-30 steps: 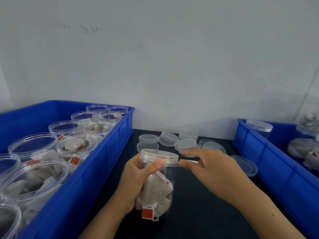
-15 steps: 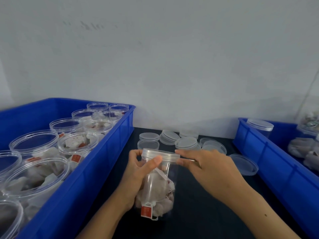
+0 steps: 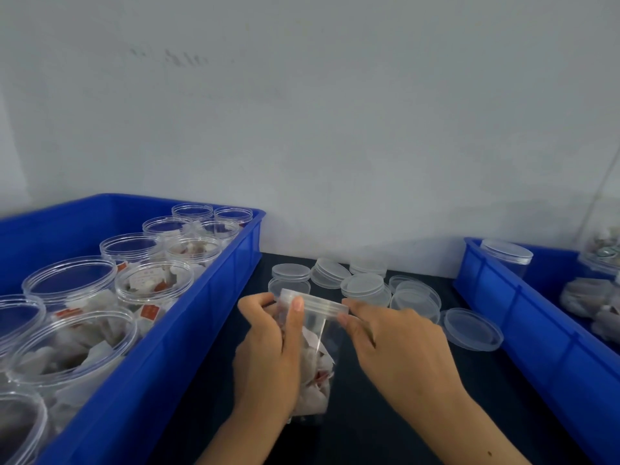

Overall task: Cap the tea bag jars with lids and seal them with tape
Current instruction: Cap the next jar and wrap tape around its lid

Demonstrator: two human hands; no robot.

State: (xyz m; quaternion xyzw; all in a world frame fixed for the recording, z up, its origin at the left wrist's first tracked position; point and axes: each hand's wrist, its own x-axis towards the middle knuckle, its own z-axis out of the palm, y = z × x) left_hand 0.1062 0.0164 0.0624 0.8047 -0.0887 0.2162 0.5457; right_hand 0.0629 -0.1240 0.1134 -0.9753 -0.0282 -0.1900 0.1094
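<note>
The left hand [image 3: 268,350] is wrapped around the body of a clear tea bag jar [image 3: 315,367], thumb lying up against the lid [image 3: 318,305], so the jar stays put on the dark worktop [image 3: 419,431] near its front middle while the top is worked. The right hand [image 3: 399,344] pinches something at the lid's right rim with thumb and fingertip; it looks like a strip of clear tape, but it is too transparent to be sure. Holding the jar low and pressing at the rim seems meant to keep the lid seated while the seam is sealed.

A blue bin [image 3: 201,330] along the left edge holds open jars [image 3: 154,283] of tea bags, none lidded, so much of the work appears to remain. Loose lids [image 3: 365,286] lie stacked and scattered toward the back edge, just behind the hands, with one more lid [image 3: 473,328] to the right beside a second blue bin [image 3: 523,323]. That bin carries a capped jar [image 3: 506,255] in its far corner. Nothing stands between the hands and the loose lids; the bins hem the working space on both sides.
</note>
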